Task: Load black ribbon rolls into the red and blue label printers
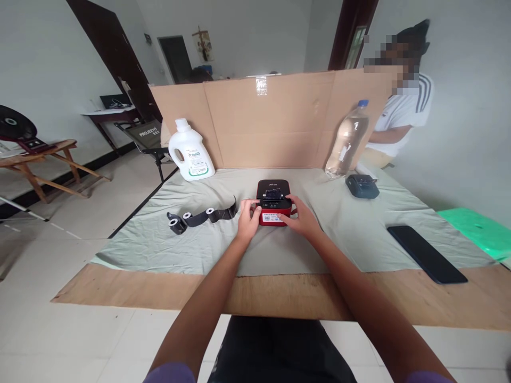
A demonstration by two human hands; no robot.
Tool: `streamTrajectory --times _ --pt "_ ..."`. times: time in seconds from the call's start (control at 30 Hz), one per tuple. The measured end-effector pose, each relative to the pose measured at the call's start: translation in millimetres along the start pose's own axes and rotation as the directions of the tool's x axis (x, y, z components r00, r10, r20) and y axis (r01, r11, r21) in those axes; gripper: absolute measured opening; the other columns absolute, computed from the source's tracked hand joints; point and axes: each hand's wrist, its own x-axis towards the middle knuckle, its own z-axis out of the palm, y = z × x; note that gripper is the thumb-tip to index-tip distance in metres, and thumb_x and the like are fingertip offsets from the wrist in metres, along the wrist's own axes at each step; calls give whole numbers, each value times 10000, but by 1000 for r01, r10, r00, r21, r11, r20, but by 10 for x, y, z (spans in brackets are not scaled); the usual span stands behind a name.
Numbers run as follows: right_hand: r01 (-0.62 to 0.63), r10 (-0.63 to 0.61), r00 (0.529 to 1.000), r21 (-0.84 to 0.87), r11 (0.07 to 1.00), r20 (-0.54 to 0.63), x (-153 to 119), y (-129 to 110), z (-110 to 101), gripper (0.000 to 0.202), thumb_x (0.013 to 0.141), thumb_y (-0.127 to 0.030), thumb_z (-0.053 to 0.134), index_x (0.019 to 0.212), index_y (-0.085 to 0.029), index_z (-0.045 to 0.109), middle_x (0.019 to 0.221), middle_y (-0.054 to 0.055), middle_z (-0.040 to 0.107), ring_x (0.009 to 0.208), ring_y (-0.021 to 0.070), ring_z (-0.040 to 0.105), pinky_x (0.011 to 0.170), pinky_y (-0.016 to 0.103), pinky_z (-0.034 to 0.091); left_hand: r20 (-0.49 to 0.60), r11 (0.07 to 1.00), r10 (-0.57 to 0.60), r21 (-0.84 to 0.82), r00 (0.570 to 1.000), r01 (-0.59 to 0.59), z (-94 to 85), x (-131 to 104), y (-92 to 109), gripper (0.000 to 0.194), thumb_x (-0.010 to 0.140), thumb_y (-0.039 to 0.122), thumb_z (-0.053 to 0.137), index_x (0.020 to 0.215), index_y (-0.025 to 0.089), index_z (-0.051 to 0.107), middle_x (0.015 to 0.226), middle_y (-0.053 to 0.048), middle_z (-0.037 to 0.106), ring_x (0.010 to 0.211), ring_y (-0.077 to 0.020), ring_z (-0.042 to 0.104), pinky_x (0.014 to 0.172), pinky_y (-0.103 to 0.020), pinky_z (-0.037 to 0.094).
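Observation:
A small red and black printer (273, 186) sits on the grey cloth in the middle of the table. A piece of black film or paper (273, 194) stands up from the slot in its top. My left hand (248, 219) grips the printer's left front corner, fingers at the top edge and thumb on the front. At the opposite corner my right hand (302, 217) holds it likewise, with the thumb by the white label (270, 217). Left of my hands lies a line of black rolls (196, 218) with white cores, partly unrolled.
A cardboard screen (267, 127) stands behind, with a white detergent jug (191, 154) at left and a clear bottle (347, 141) at right. Further right are a dark device (362, 186), a black phone-like slab (426, 254), a green stool (477, 229) and a seated person (403, 114).

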Motion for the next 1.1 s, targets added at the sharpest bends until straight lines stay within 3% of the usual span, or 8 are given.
streamTrajectory --times 0.17,0.3,0.57,0.8,1.1 --pt "8 -8 1000 -26 1000 7 -6 -48 -39 664 795 -467 743 1388 -301 496 1249 64 673 772 211 671 758 410 588 -12 999 -36 -33 999 36 38 75 -13 128 993 328 494 950 236 571 1046 -25 563 973 -170 588 952 -302 468" --pt "13 -14 1000 -46 999 -27 -29 -41 -3 677 801 -467 736 1411 -295 496 1256 77 666 769 210 670 754 407 585 -54 998 -27 -60 998 24 94 100 0 227 1005 360 470 820 231 485 907 -10 548 902 -169 571 904 -291 463" --pt "59 -70 995 -152 987 -71 -98 -56 45 749 821 -449 710 1506 -270 469 1256 106 652 818 235 679 781 422 585 -67 992 24 -125 997 -32 67 69 33 243 998 426 498 993 226 636 1008 -54 579 949 -195 594 858 -315 499" --pt "73 -125 984 -346 935 -130 -113 -176 17 719 818 -456 721 1484 -258 536 1342 123 628 1103 340 653 837 444 581 -72 991 57 -113 996 -65 53 82 35 237 998 403 510 998 221 662 1011 -56 587 945 -194 603 848 -312 509" --pt "-7 -73 987 -485 874 -145 -123 -306 -2 694 822 -483 702 1458 -237 572 1269 109 640 1010 278 664 688 322 531 -86 995 77 -56 993 -82 31 67 37 273 1006 423 510 1011 207 677 1059 -67 590 945 -182 610 830 -303 522"
